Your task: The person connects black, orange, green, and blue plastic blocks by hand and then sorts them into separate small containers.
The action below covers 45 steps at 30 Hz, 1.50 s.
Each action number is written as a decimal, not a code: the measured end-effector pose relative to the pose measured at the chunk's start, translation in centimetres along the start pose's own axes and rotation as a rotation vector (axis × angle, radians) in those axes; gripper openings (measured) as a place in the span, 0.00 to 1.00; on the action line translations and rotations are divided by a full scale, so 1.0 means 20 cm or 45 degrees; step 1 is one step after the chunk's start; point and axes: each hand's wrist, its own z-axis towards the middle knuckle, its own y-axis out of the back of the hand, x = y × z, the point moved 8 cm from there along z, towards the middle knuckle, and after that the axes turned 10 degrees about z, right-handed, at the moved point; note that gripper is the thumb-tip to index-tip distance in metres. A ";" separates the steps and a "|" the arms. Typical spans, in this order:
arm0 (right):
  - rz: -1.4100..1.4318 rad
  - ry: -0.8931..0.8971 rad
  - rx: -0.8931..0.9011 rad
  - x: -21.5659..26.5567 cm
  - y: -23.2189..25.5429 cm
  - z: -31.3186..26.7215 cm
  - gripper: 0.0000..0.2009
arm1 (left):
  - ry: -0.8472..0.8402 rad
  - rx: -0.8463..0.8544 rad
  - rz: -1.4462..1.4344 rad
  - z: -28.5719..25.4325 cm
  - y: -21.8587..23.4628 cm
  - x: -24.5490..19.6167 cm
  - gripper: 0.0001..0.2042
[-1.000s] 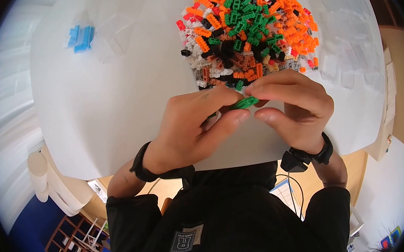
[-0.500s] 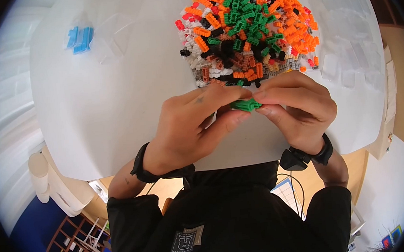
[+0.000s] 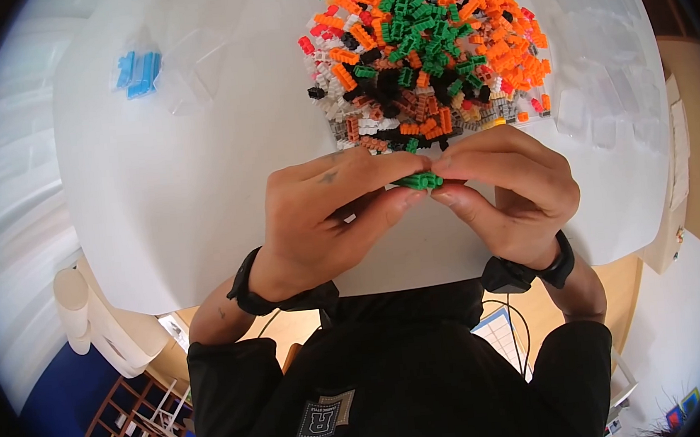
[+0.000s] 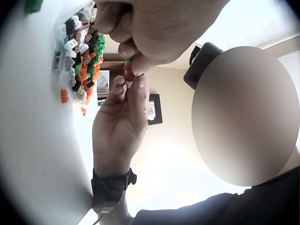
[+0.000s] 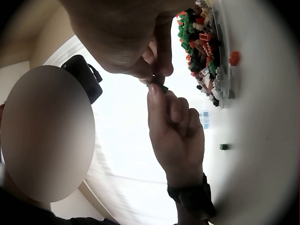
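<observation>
A small piece of green toy building bricks (image 3: 424,180) sits between both hands, in front of the brick pile. My left hand (image 3: 324,212) pinches its left side between thumb and forefinger. From the other side my right hand (image 3: 522,187) grips its right end with thumb and fingertips. The fingertips of the two hands nearly meet over it. In the right wrist view, a green sliver of the piece (image 5: 162,88) shows between the fingers; the rest is covered.
Beyond the hands, a heap of orange, green, white, black and brown bricks (image 3: 426,45) lies in a clear tray (image 5: 224,56). A loose green brick (image 5: 224,146) rests on the white table (image 3: 166,209). Blue pieces (image 3: 140,74) lie at the far left, clear plastic packaging (image 3: 599,113) at right.
A second ago the right thumb stood off the green piece; now its thumb and fingertips close on the right end. Both hands and the piece have shifted slightly left.
</observation>
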 end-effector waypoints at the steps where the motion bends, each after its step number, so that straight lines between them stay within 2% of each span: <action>1: 0.000 0.001 -0.001 0.00 0.00 0.00 0.12 | -0.001 0.000 0.000 0.00 0.00 0.00 0.13; 10: -0.015 0.008 0.001 0.00 -0.01 -0.01 0.12 | -0.030 0.031 0.118 0.00 0.01 -0.02 0.14; 12: -0.012 0.001 -0.017 0.00 0.00 -0.01 0.12 | -0.119 0.042 0.152 0.00 0.01 -0.04 0.13; 19: -0.020 -0.011 -0.025 -0.01 0.00 -0.01 0.12 | -0.152 0.019 0.217 0.01 0.01 -0.06 0.13; 28: 0.004 -0.001 -0.021 0.00 0.00 -0.01 0.12 | -0.136 0.038 0.117 0.01 0.01 -0.04 0.10; 30: 0.023 0.013 -0.028 0.00 0.00 0.00 0.12 | -0.084 0.117 0.091 0.01 0.00 -0.02 0.10; 37: 0.061 -0.001 -0.046 -0.01 0.01 -0.01 0.12 | -0.072 0.079 0.002 0.02 0.00 -0.02 0.10; 40: 0.235 -0.114 -0.002 -0.05 0.01 -0.02 0.13 | -0.092 0.130 0.158 0.01 0.01 -0.03 0.11; 42: 0.674 -0.569 -0.036 -0.18 -0.02 -0.08 0.15 | -0.142 0.114 0.205 0.00 0.01 -0.03 0.14; 43: 0.759 -0.611 0.095 -0.20 -0.04 -0.09 0.18 | -0.146 0.113 0.204 0.00 0.01 -0.04 0.14; 44: 0.757 -0.609 0.095 -0.19 -0.04 -0.09 0.18 | -0.160 0.106 0.204 0.00 0.01 -0.05 0.15; 45: 0.889 -0.713 0.084 -0.20 -0.07 -0.09 0.19 | -0.172 0.100 0.204 0.00 0.01 -0.05 0.15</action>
